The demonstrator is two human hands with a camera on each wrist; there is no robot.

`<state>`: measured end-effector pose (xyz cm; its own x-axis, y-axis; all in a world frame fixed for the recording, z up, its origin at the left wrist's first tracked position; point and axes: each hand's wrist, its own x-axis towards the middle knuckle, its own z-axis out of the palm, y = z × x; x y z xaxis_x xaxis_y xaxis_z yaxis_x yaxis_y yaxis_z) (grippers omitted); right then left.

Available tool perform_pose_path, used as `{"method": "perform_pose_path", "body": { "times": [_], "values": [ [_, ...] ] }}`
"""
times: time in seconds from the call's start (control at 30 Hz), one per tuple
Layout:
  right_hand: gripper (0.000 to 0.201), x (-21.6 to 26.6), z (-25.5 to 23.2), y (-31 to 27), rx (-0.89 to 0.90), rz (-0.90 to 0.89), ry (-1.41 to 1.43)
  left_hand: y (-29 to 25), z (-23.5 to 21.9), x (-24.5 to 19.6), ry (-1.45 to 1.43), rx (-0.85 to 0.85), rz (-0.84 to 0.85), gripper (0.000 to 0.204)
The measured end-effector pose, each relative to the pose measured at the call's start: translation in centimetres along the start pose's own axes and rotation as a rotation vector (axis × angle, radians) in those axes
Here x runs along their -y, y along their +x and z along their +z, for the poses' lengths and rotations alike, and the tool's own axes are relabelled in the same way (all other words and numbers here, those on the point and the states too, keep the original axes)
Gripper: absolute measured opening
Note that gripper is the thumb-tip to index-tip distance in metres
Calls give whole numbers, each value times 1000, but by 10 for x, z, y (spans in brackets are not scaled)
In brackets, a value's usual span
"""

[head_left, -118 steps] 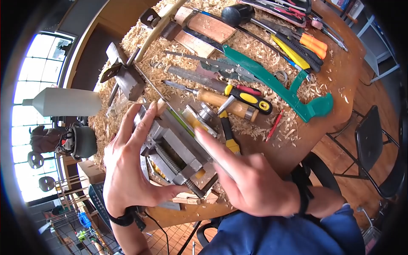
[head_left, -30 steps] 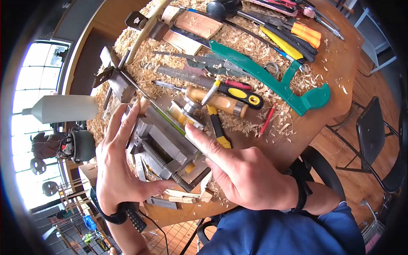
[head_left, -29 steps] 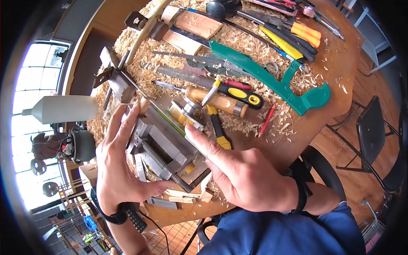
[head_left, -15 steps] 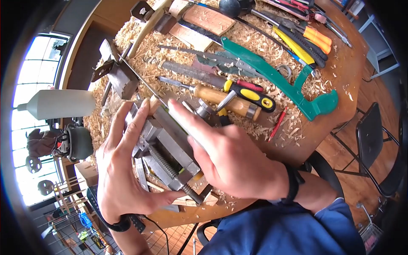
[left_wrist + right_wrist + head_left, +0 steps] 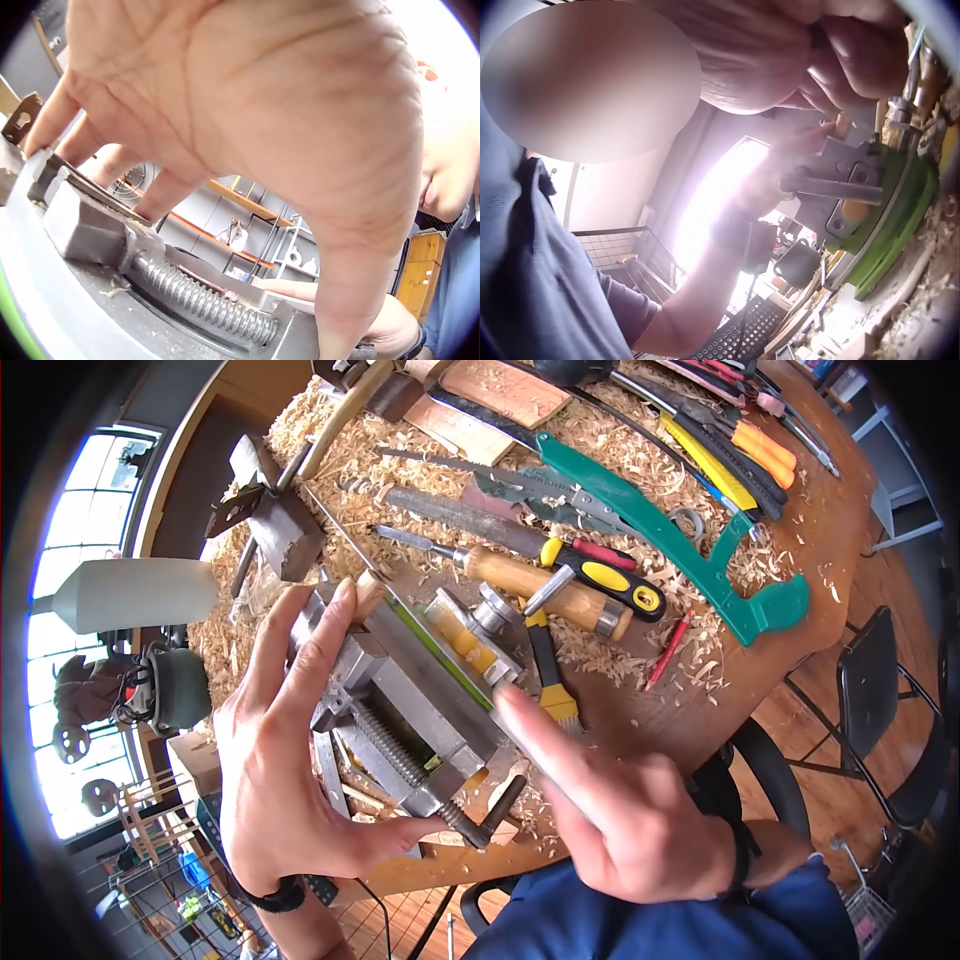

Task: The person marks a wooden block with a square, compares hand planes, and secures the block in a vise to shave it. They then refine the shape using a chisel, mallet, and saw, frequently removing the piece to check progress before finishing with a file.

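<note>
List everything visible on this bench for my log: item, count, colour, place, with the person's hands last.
vise: one, grey metal, near table edge between the hands
green saw frame: one, green, right half of table
wooden-handled chisel: one, tan handle, behind the vise
yellow-black screwdriver: one, lying against the chisel
red pencil: one, right of the chisel
orange-handled tools: two, far right edge
wood shavings: many, pale, spread over the table
table: one, brown wood
black chair: one, right of table
left hand: fingers straight, resting along the vise's left side
right hand: forefinger extended to the vise's right side
</note>
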<state>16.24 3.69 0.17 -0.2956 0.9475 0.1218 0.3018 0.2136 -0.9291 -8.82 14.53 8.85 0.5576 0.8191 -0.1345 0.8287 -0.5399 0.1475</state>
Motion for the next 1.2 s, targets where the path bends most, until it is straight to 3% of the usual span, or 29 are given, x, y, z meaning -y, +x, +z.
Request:
{"method": "perform_pose_path", "body": {
  "times": [0.17, 0.4, 0.63, 0.8, 1.07, 1.2],
  "values": [
    [62, -27, 25, 59, -74, -102, 106, -1, 0, 2, -24, 4, -12, 145],
    [58, -4, 2, -1, -40, -33, 47, -1, -1, 1, -15, 15, -18, 145],
    [64, -20, 24, 55, -66, -60, 103, 0, 0, -1, -35, 8, -14, 148],
    [64, -11, 7, 0, -74, -89, 80, -1, -1, 0, -58, 27, -40, 149],
    [61, -20, 20, 52, -50, -42, 178, -1, 1, 1, -42, 0, -10, 148],
    [61, -1, 5, 1, -37, 1, 65, -1, -1, -1, -15, 16, -35, 147]
  ]
}}
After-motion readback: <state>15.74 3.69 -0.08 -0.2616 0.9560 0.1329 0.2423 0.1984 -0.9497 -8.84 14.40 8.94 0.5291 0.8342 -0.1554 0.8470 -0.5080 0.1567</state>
